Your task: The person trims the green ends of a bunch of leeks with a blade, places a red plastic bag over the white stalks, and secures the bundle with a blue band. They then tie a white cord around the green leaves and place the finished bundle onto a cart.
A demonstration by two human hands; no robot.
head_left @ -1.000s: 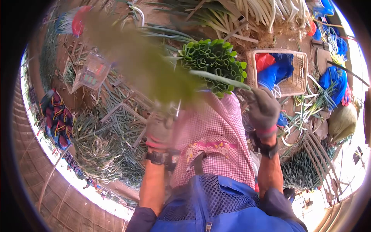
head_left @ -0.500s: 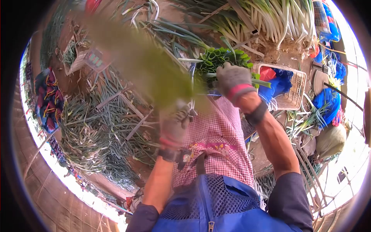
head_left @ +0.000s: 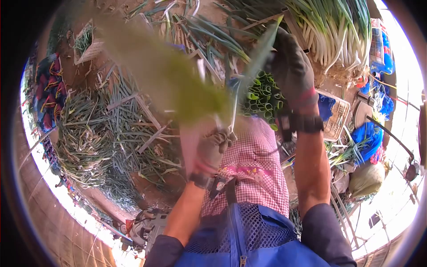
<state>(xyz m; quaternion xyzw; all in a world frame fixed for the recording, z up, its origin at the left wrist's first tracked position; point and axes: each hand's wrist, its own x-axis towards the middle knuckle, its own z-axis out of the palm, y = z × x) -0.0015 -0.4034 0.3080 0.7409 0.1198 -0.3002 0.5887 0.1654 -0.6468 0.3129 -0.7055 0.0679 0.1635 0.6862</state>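
My right hand [head_left: 293,71], in a grey glove with a pink cuff, is raised with curled fingers against a long green onion leaf [head_left: 259,58]. The leaf slants down toward my left hand. Below my right hand sits a packed bunch of green onions [head_left: 263,95], its hollow cut tops facing up. My left hand [head_left: 212,149], also gloved, is closed in front of the checked apron [head_left: 253,155]. What it grips is partly hidden by a blurred green-brown smear across the view.
Long white-stemmed green onions [head_left: 331,35] lie at the upper right. Loose leaves [head_left: 89,142] are heaped on the left around wooden slats [head_left: 151,115]. A plastic crate [head_left: 340,118] with blue netting stands on the right, near a full pale sack [head_left: 367,180].
My right hand has lifted off the bunch and moved up and to the right, beside a leaf now standing high. My left hand has shifted slightly right and stays closed.
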